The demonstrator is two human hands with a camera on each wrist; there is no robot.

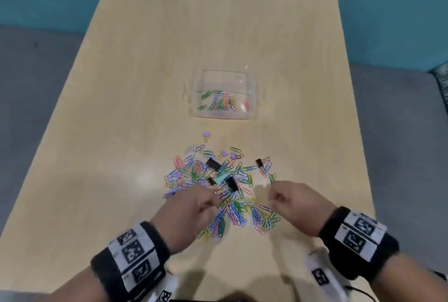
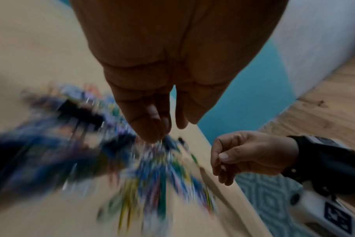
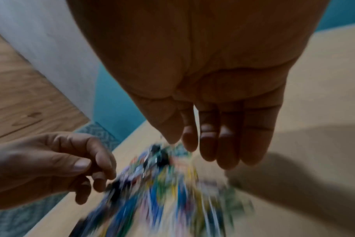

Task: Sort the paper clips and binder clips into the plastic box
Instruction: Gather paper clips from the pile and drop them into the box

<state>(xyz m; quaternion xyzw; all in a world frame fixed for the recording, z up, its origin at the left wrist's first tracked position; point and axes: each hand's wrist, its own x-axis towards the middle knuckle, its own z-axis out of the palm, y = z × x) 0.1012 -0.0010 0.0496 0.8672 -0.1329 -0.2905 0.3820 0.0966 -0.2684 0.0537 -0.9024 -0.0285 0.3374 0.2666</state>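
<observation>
Left hand [image 1: 191, 207] fingers pinched together at pile [image 1: 218, 187], contents unclear. Right hand [image 1: 288, 201] curled, apparently empty. Box [image 1: 194, 97] beyond fingertips, ready for drops.

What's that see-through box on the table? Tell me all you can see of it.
The plastic box is clear, rectangular with rounded corners, open on top, with no lid in view. It sits flat on the wooden table, beyond the loose pile of clips. A line across it looks like a divider; only the nearer part holds coloured paper clips. Neither hand touches it.
</observation>
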